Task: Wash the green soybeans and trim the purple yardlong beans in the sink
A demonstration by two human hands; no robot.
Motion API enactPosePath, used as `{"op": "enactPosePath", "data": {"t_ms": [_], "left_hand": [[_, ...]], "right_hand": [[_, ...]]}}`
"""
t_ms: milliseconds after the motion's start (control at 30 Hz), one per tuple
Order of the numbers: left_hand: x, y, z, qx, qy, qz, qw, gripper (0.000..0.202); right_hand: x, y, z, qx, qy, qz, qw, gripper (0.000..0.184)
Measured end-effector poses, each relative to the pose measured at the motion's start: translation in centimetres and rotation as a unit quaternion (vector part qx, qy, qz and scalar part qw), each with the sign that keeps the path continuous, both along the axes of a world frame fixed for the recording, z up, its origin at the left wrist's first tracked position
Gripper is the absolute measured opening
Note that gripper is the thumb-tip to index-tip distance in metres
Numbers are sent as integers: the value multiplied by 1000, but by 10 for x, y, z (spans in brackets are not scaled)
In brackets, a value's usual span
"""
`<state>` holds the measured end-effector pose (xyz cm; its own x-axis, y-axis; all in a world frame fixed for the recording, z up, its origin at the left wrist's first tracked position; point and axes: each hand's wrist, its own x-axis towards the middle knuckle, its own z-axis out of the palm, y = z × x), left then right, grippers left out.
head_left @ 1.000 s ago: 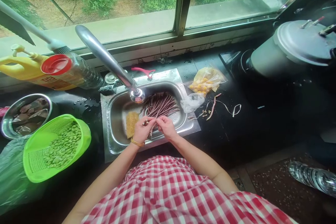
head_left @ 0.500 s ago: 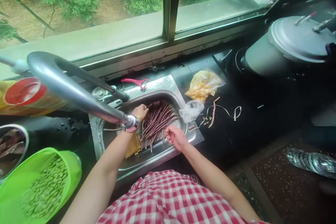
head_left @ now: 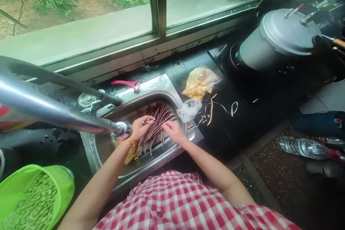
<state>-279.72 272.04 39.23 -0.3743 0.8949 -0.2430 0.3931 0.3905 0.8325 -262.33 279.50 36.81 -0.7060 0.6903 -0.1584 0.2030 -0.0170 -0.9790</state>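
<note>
The purple long beans point(head_left: 159, 115) are heaped in the sink point(head_left: 161, 87), with the long axis laid from 7 to 1 o'clock. The left hand point(head_left: 139, 128), at their 9 o'clock side, is pinched narrowly on them. The right hand point(head_left: 174, 133) is rested at 4 o'clock; whether its grip is closed cannot be told.

Black counter point(head_left: 239, 129) under a wide window point(head_left: 81, 14) (greenery outside); speckled floor point(head_left: 275, 183) at right.
</note>
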Motion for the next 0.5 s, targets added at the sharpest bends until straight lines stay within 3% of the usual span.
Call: {"op": "enactPosePath", "data": {"t_ms": [67,133,233,367,500], "left_hand": [[22,-16,19,12,-80,18,997,35],[39,-27,29,19,-131,24,991,35],[56,-39,35,37,-114,25,993,29],[74,-50,40,24,57,-53,997,20],[88,-59,40,3,292,-121,949,20]], "right_hand": [[4,0,18,76,16,41,996,21],[9,-1,33,106,24,80,991,23],[21,-3,48,116,4,124,985,26],[33,-5,52,107,-43,178,977,27],[39,-11,46,128,-72,175,974,27]]}}
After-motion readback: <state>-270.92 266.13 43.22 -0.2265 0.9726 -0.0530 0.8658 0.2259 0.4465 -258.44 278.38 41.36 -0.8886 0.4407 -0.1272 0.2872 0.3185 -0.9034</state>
